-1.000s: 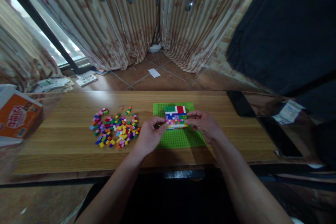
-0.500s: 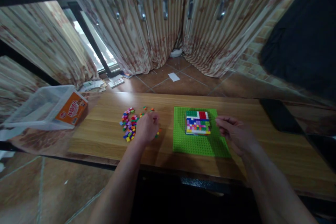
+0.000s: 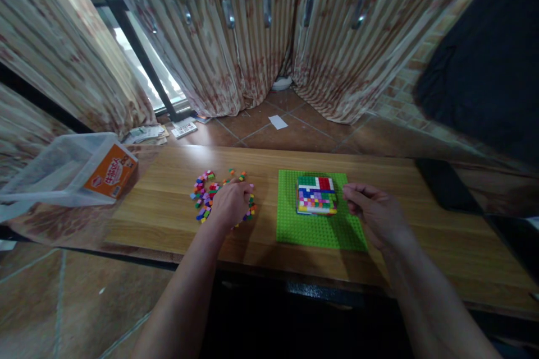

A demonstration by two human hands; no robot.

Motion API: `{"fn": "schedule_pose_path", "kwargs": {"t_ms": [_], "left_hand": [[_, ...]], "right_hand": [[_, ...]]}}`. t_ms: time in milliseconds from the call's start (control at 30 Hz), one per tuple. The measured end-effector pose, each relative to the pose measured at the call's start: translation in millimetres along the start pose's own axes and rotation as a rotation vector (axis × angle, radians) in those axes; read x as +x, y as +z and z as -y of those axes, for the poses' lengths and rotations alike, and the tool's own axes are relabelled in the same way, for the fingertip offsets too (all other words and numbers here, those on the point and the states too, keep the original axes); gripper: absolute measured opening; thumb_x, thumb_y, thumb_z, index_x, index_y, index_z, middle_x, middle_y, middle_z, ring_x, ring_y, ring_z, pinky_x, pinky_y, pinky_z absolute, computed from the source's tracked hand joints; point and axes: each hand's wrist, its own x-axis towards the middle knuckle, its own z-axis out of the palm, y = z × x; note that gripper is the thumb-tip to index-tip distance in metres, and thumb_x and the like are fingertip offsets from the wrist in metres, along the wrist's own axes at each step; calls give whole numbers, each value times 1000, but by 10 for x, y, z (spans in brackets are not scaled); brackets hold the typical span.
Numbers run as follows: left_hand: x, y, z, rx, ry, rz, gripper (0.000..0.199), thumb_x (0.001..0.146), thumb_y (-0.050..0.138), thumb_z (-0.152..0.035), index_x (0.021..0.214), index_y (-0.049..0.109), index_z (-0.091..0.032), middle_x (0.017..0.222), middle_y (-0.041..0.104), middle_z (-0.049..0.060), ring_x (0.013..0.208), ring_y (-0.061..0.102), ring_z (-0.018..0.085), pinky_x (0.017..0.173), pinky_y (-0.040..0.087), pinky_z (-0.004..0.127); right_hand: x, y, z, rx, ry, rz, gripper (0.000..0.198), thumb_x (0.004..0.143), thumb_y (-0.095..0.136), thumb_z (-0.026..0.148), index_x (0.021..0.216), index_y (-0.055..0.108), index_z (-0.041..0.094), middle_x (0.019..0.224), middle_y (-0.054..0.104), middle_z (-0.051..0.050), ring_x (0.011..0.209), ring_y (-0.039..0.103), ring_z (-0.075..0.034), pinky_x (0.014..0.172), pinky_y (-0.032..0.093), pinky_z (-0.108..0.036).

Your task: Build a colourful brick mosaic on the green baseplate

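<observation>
We have our left hand [image 3: 229, 202] curled down on the pile of small multicoloured plastic bricks [image 3: 206, 196], left of the green studded plastic baseplate [image 3: 320, 230]; whether it grips one we cannot tell. Right hand [image 3: 373, 210] loosely closed, empty-looking, just right of the multicoloured brick block [image 3: 316, 195]. Bricks look light, stiff, slippery: pinch the sides. Wooden table [image 3: 168, 224] has room near; clear plastic box [image 3: 67, 171] far left.

We see dim daylight from the far-left window [image 3: 147, 76], soft shadows on the desk [image 3: 168, 219], and bent, blurred edges.
</observation>
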Motion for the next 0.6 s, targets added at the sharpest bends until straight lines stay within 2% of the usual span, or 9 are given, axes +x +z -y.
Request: {"fn": "schedule_pose_path", "kwargs": {"t_ms": [100,267,600], "left_hand": [[-11,-15,-13,28,14,27,26,90,48,-16,87,74,-19,102,73,12,92,67,25,81,47,32],[-15,11,-7,44,29,24,26,91,45,-16,87,71,-16,105,72,13,94,67,25,82,47,32],[51,-7,2,17,-90,-19,30,90,48,-14,109,71,-21,110,72,9,99,68,23,82,49,30]], "right_hand": [[5,4,-3,14,0,-3,30,51,88,35,70,73,19,63,65,1,51,48,-7,44,38,-19],[1,21,17,25,-2,-10,30,49,89,35,69,72,19,62,65,1,50,48,-7,44,37,-18],[-2,15,14,0,-35,-13,28,53,87,37,70,73,19,62,64,1,50,47,-7,46,37,-19]]}}
